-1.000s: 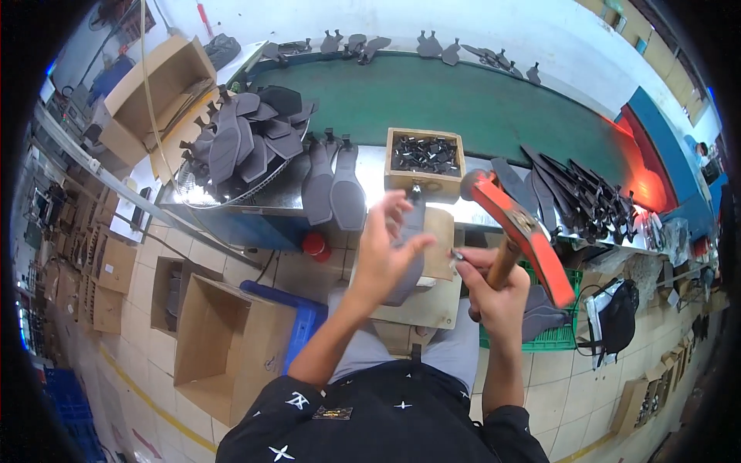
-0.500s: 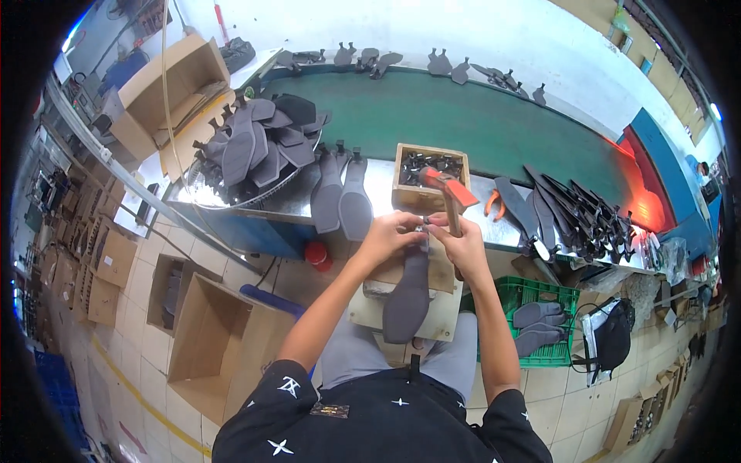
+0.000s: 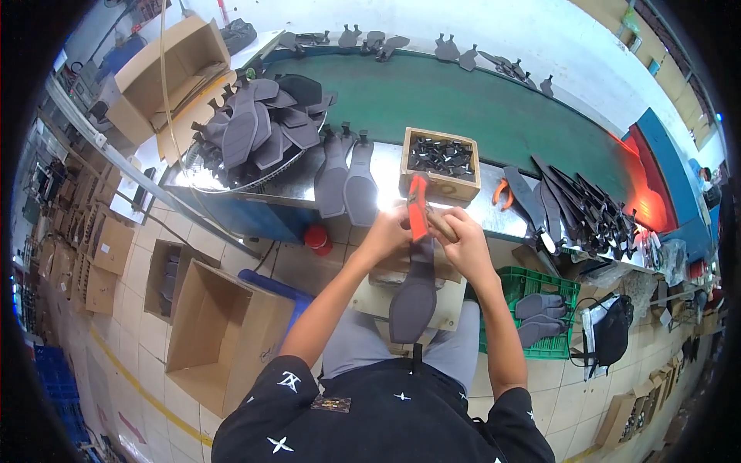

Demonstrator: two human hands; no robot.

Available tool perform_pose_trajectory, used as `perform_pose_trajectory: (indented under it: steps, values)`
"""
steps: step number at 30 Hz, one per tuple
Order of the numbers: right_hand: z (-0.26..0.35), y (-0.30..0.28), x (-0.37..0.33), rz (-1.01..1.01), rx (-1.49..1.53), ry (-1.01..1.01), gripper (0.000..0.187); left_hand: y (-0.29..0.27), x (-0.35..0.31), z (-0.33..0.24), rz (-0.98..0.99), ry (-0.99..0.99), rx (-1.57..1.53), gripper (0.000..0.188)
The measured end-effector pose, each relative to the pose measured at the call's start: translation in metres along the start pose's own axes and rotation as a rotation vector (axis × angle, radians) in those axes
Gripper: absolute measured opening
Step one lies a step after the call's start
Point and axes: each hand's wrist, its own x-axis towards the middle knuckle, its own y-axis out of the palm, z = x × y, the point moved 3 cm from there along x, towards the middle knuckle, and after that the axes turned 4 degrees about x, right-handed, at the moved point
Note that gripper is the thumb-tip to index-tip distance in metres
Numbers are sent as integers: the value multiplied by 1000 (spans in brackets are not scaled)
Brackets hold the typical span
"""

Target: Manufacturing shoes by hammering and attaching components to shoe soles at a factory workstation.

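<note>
A dark grey shoe sole (image 3: 413, 309) lies lengthwise before me, its wide end toward my lap, over a block on a pale board (image 3: 367, 299). My left hand (image 3: 386, 233) is closed at the sole's narrow far end; the hammer head partly hides its fingertips. In my right hand (image 3: 467, 243) is the wooden handle of a hammer (image 3: 417, 210), whose orange-red head stands above that narrow end. Just beyond my hands, a wooden box (image 3: 440, 187) holds many small black pieces, which look like heels.
A wire basket (image 3: 258, 185) heaped with soles stands left on the bench, two soles (image 3: 360, 189) beside it. To the right lie orange-handled pliers (image 3: 502, 194) and piled dark soles (image 3: 587, 204). A green crate (image 3: 505, 309) and an open carton (image 3: 220, 339) flank me.
The hammer head has swung down and left from over the wooden box to the sole's narrow end. My right hand has drawn slightly away from my left, gripping the handle.
</note>
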Motion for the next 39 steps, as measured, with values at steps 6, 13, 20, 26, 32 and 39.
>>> perform_pose_trajectory:
  steps: [6,13,20,26,32,39]
  values:
    - [30,-13,-34,-194,284,256,39,5,-6,7,69,-284,-327,27]
    - [68,-20,-71,-222,66,232,42,5,-3,4,112,-334,-403,23]
    - [71,-10,-69,-194,66,191,41,8,-4,10,134,-362,-386,21]
    - [98,-26,-62,-219,-66,48,39,6,-10,16,164,-290,-389,51]
    - [100,-25,-78,-334,-12,119,47,6,-10,2,203,-58,410,114]
    - [120,-52,-76,-488,-62,96,40,2,-16,14,132,-74,461,108]
